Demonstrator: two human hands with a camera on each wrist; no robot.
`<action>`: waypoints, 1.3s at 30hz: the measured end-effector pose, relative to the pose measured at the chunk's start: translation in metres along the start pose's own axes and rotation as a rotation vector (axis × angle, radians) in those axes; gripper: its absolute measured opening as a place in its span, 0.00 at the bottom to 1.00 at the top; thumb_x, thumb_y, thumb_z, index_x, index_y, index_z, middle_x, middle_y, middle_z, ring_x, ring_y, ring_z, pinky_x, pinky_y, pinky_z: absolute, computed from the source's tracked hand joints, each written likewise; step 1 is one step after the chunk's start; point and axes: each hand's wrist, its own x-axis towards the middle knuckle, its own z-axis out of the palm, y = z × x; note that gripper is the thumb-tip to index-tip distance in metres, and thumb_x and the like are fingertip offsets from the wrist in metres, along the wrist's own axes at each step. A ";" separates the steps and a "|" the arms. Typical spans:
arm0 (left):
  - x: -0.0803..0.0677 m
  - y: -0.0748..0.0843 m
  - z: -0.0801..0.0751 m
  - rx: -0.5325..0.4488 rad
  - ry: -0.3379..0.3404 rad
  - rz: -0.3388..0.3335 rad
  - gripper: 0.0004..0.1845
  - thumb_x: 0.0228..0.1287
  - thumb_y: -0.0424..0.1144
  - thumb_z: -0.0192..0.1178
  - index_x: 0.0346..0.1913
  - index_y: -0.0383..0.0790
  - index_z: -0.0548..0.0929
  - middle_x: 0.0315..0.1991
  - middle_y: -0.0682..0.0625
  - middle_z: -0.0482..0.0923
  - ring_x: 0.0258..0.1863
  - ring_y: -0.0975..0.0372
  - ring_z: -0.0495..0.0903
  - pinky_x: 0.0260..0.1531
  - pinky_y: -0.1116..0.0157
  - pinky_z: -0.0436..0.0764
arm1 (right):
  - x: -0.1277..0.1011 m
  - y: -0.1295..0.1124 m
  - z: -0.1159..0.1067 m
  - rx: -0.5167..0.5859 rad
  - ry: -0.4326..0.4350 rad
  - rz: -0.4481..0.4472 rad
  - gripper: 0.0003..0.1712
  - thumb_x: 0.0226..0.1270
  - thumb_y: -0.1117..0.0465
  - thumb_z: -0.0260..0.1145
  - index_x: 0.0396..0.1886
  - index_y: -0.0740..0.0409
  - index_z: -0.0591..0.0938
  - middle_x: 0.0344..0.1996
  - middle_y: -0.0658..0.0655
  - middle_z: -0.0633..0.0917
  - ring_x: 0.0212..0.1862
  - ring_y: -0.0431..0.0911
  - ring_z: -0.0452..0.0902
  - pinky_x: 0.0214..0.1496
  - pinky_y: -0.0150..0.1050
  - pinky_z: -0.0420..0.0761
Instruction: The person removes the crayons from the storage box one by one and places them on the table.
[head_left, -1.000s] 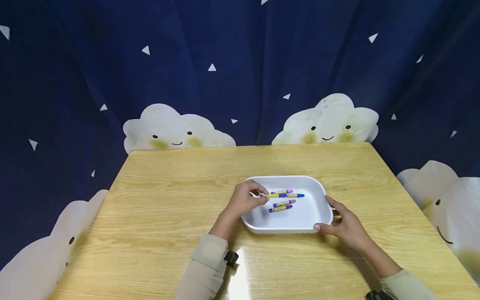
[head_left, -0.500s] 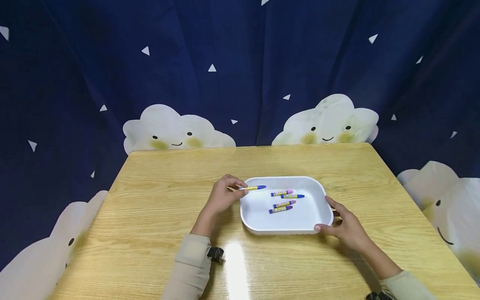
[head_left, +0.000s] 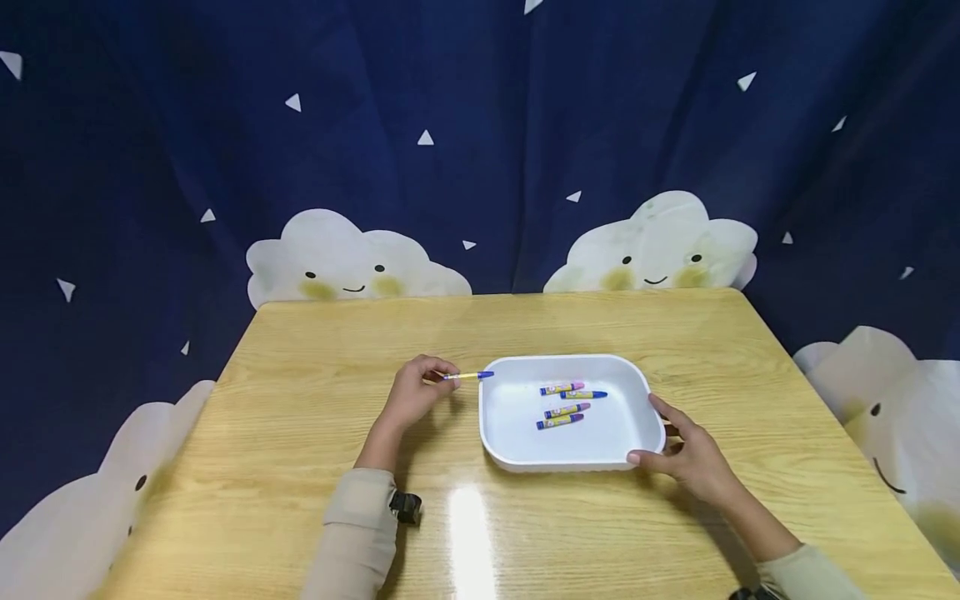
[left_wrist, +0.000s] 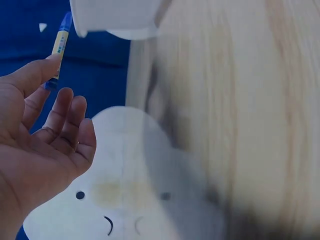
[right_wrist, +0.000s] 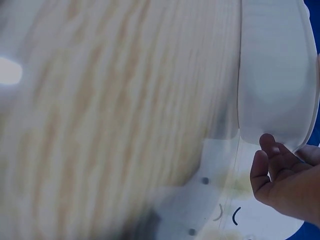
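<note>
In the head view, the left hand (head_left: 411, 392) pinches a blue crayon (head_left: 467, 376) by one end, holding it level just left of the white tray (head_left: 495, 442), its tip at the tray's left rim. The tray sits on the wooden tabletop (head_left: 300, 433). Four more crayons (head_left: 564, 404) lie inside it, toward the far middle, roughly parallel to one another. The right hand (head_left: 686, 454) rests against the tray's right near corner, thumb along the front rim and fingers on the side wall, gripping it lightly. Behind the tabletop hangs a dark blue curtain (head_left: 480, 125) printed with white clouds.

The left wrist view shows the left hand (left_wrist: 40, 150) with its thumb and forefinger pinching the crayon (left_wrist: 60, 47), the other fingers loosely curled; the tray (left_wrist: 115, 17) lies just beyond the crayon's tip.

The right wrist view is blurred. It shows the right hand (right_wrist: 285, 180) with fingertips touching the outer wall of the tray (right_wrist: 275, 75).
</note>
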 end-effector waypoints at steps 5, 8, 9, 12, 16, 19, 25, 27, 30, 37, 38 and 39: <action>0.004 -0.009 -0.011 -0.060 -0.016 -0.074 0.06 0.57 0.32 0.65 0.37 0.37 0.83 0.41 0.46 0.75 0.38 0.53 0.75 0.35 0.57 0.76 | 0.000 0.003 0.000 -0.004 0.009 0.012 0.54 0.45 0.56 0.78 0.69 0.64 0.59 0.50 0.67 0.74 0.41 0.54 0.73 0.31 0.33 0.75; 0.006 -0.015 -0.016 -0.089 -0.015 -0.113 0.06 0.58 0.33 0.64 0.39 0.36 0.83 0.42 0.45 0.76 0.37 0.53 0.75 0.36 0.53 0.75 | 0.000 0.003 0.001 -0.003 0.011 0.014 0.54 0.45 0.56 0.78 0.69 0.64 0.59 0.49 0.67 0.74 0.40 0.54 0.72 0.30 0.32 0.74; 0.007 -0.016 -0.018 -0.091 -0.015 -0.119 0.07 0.58 0.33 0.64 0.39 0.35 0.83 0.41 0.45 0.76 0.36 0.53 0.75 0.36 0.53 0.75 | 0.000 0.003 0.001 -0.001 0.010 0.015 0.54 0.45 0.57 0.78 0.69 0.64 0.59 0.49 0.67 0.74 0.40 0.53 0.72 0.30 0.32 0.74; 0.009 -0.021 -0.020 -0.077 -0.013 -0.138 0.07 0.58 0.32 0.64 0.38 0.34 0.83 0.41 0.45 0.76 0.35 0.54 0.75 0.35 0.55 0.75 | -0.001 0.002 0.001 0.006 0.012 0.020 0.54 0.45 0.57 0.78 0.69 0.64 0.59 0.47 0.67 0.75 0.40 0.53 0.72 0.30 0.33 0.74; 0.014 -0.028 -0.021 -0.039 -0.008 -0.161 0.06 0.57 0.32 0.65 0.38 0.34 0.84 0.43 0.45 0.76 0.36 0.56 0.75 0.36 0.58 0.76 | -0.001 0.001 0.000 0.008 0.008 0.030 0.54 0.45 0.56 0.78 0.70 0.63 0.59 0.48 0.68 0.75 0.40 0.53 0.72 0.30 0.33 0.74; 0.019 -0.033 -0.021 -0.006 -0.003 -0.169 0.06 0.57 0.32 0.65 0.38 0.35 0.85 0.42 0.45 0.76 0.36 0.56 0.75 0.36 0.59 0.76 | 0.000 0.000 0.000 0.005 0.003 0.037 0.54 0.45 0.56 0.78 0.70 0.63 0.59 0.49 0.68 0.75 0.41 0.53 0.72 0.31 0.33 0.74; 0.028 -0.041 -0.018 0.083 0.008 -0.163 0.06 0.56 0.33 0.66 0.37 0.35 0.85 0.40 0.46 0.78 0.38 0.56 0.75 0.36 0.60 0.76 | 0.001 0.000 0.000 0.007 -0.002 0.042 0.55 0.45 0.56 0.78 0.70 0.63 0.58 0.51 0.69 0.73 0.41 0.54 0.72 0.31 0.33 0.75; 0.031 -0.044 -0.017 0.101 0.016 -0.170 0.06 0.56 0.33 0.66 0.37 0.35 0.86 0.39 0.46 0.79 0.39 0.55 0.76 0.37 0.60 0.76 | 0.001 0.000 0.000 0.013 -0.005 0.040 0.55 0.45 0.56 0.78 0.70 0.63 0.58 0.52 0.69 0.73 0.40 0.54 0.73 0.31 0.33 0.75; 0.034 -0.047 -0.016 0.111 0.032 -0.200 0.06 0.56 0.33 0.66 0.36 0.36 0.86 0.38 0.47 0.80 0.39 0.56 0.76 0.38 0.60 0.76 | 0.001 0.001 0.000 0.023 -0.005 0.042 0.54 0.45 0.57 0.78 0.70 0.63 0.59 0.50 0.69 0.74 0.38 0.52 0.73 0.30 0.33 0.75; 0.040 -0.048 -0.017 0.180 0.063 -0.228 0.05 0.54 0.32 0.68 0.34 0.36 0.86 0.30 0.49 0.80 0.33 0.57 0.75 0.33 0.62 0.74 | 0.000 0.000 0.000 0.045 -0.002 0.058 0.54 0.44 0.58 0.78 0.70 0.63 0.59 0.46 0.69 0.76 0.36 0.50 0.73 0.30 0.34 0.75; 0.040 -0.048 -0.017 0.191 0.064 -0.231 0.05 0.53 0.32 0.68 0.34 0.36 0.86 0.29 0.49 0.80 0.32 0.58 0.75 0.33 0.62 0.74 | 0.000 0.000 0.000 0.048 -0.004 0.061 0.54 0.44 0.58 0.78 0.70 0.63 0.59 0.46 0.69 0.76 0.36 0.50 0.73 0.30 0.34 0.75; 0.041 -0.048 -0.017 0.202 0.063 -0.230 0.05 0.53 0.31 0.68 0.33 0.35 0.86 0.28 0.50 0.80 0.32 0.58 0.75 0.33 0.62 0.74 | 0.000 -0.001 0.000 0.051 -0.005 0.064 0.54 0.44 0.58 0.78 0.70 0.63 0.59 0.46 0.68 0.76 0.36 0.50 0.73 0.30 0.34 0.75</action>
